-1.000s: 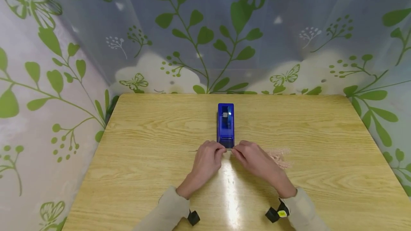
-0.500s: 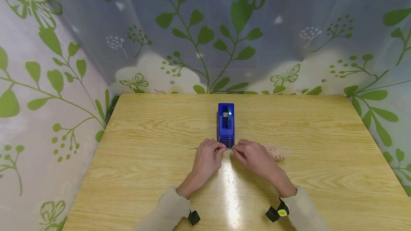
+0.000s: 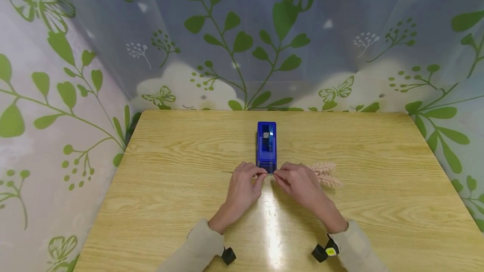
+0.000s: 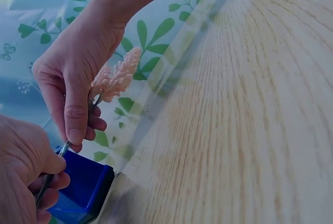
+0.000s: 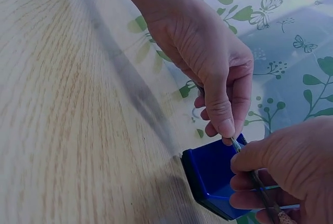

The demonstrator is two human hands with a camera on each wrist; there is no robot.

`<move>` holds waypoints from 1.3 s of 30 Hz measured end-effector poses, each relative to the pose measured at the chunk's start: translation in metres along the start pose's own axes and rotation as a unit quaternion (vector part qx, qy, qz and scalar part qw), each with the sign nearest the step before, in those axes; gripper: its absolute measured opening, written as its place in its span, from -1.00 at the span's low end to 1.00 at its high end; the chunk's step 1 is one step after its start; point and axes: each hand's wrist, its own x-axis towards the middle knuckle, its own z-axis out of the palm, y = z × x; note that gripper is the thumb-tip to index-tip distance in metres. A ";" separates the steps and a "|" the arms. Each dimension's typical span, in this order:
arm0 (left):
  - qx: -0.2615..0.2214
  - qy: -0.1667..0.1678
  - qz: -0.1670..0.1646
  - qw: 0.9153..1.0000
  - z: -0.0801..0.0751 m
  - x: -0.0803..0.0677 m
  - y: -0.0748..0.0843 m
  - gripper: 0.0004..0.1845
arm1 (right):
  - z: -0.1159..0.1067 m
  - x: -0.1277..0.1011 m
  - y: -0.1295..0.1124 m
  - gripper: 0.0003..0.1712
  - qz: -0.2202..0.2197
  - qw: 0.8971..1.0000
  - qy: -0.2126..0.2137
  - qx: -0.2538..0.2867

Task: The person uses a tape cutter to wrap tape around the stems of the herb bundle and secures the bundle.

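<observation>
Nearest the camera in the head view, 2 beige sleeves enter from the bottom edge, each with a small black wrist-mounted device. The table (image 3: pixel 159 205) is light wood grain with a glare streak running between the forearms.

The left hand (image 3: pixel 242 188) and right hand (image 3: pixel 300 186) meet at mid-table, just in front of the blue tape dispenser (image 3: pixel 266 146). Both hands have fingers curled, pinching a thin stem (image 3: pixel 269 174) held horizontally across the dispenser's near end. The head view shows only a short dark length of stem between the 2 hands, with a thin tip protruding left of the left hand.

The left wrist view adds detail: the right hand's (image 4: pixel 78 73) thumb and forefinger pinch the stem, and a pale pink dried flower sprig (image 4: pixel 117 78) rises from behind that hand. The left hand (image 4: pixel 23 172) grips the stem's other part directly above the dispenser (image 4: pixel 83 190).

The right wrist view shows the opposite side: the left hand's (image 5: pixel 208 63) forefinger tip presses down on the stem (image 5: pixel 255 174) over the dispenser's (image 5: pixel 213 177) corner, while the right hand (image 5: pixel 291 167) closes around it. Whether the stem touches the dispenser cannot be told.

In the head view the sprig (image 3: pixel 325 174) lies on the table to the right of the right hand. Beyond the table stands a leaf-and-butterfly patterned backdrop (image 3: pixel 242 41).
</observation>
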 end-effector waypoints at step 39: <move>0.048 -0.025 0.009 0.999 0.003 0.002 -0.004 -0.89 | 0.008 0.000 -0.007 -0.95 0.005 0.998 0.030 -0.062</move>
